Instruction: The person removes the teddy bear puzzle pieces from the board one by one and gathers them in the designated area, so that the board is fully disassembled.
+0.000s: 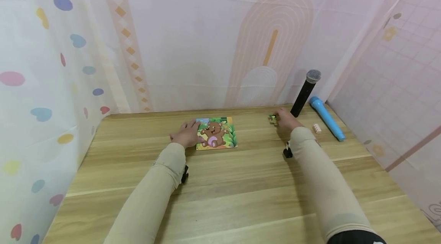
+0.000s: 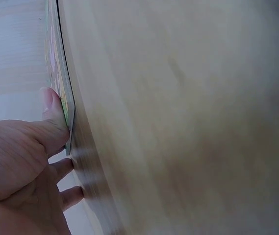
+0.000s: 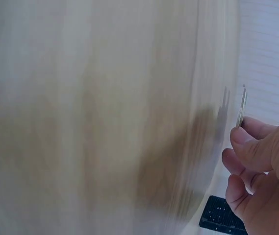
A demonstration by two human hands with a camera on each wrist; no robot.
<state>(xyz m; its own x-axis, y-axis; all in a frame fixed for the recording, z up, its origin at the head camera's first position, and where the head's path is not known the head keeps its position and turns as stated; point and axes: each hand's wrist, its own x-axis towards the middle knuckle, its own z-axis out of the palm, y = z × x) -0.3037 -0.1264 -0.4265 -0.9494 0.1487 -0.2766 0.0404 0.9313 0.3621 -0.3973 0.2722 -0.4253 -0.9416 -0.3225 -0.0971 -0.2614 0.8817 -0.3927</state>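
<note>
Two hands at a wooden table [image 1: 224,186], seen from the head and from each wrist. The bear puzzle [image 1: 215,136] lies flat near the table's far edge, left of that edge's middle, its printed bear upright from where I look. My left hand [image 1: 185,135] lies at the puzzle's left side, fingers extended and curled round nothing; the left wrist view shows its thumb against the puzzle at one corner. My right hand [image 1: 287,120], well to the right of the puzzle and also toward the far edge, pinches a small puzzle piece [image 1: 272,119] between thumb and forefinger; the right wrist view gives this piece edge-on, as a thin sliver. Beside that hand a black microphone [image 1: 303,96] with a silver mesh head rises at a tilt by the far edge; whether it leans on the printed curtain [image 1: 186,52] behind, I cannot tell. A blue microphone [image 1: 329,120] lies obliquely near the table's far right corner, and a small pale block [image 1: 316,128] rests between it and my right hand. Beige sleeves [image 1: 148,198] cover both forearms.
</note>
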